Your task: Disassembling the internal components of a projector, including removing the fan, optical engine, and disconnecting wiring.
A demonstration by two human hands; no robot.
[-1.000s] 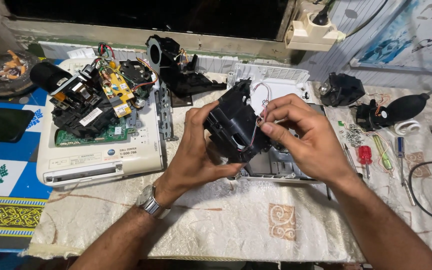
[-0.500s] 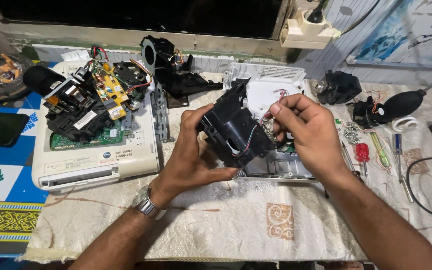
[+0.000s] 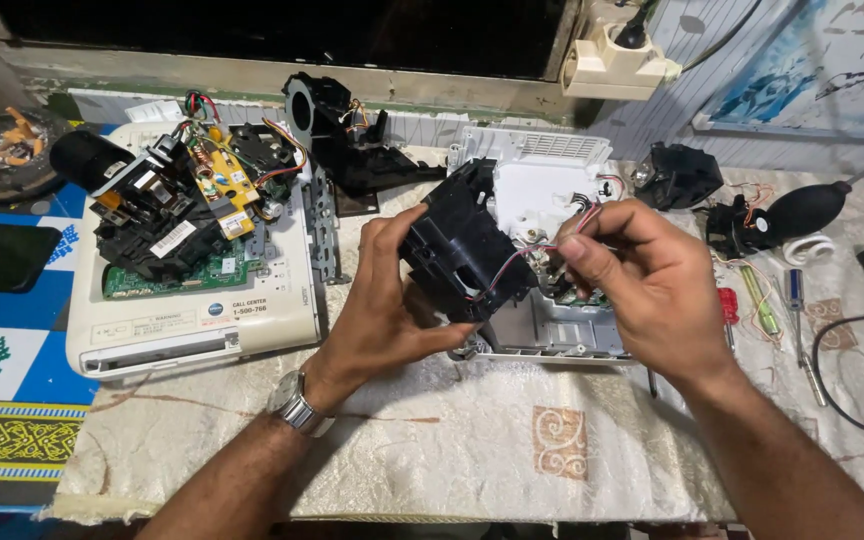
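My left hand fingers wrapped round black plastic housing, held tilted above open white casing on table. Right hand fingers pinch thin wires just beside housing.

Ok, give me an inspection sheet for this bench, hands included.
Surface: cream patterned cloth over the table.
Job's things: black plastic housing held above an opened white casing.
Clutter: dismantled white device with green board at left; screwdrivers and black blower bulb at right.
Grippers: left hand grips the housing; right hand pinches its thin wires.
Cables: black cable looped at right.
Surroundings: wall socket block; dark window.
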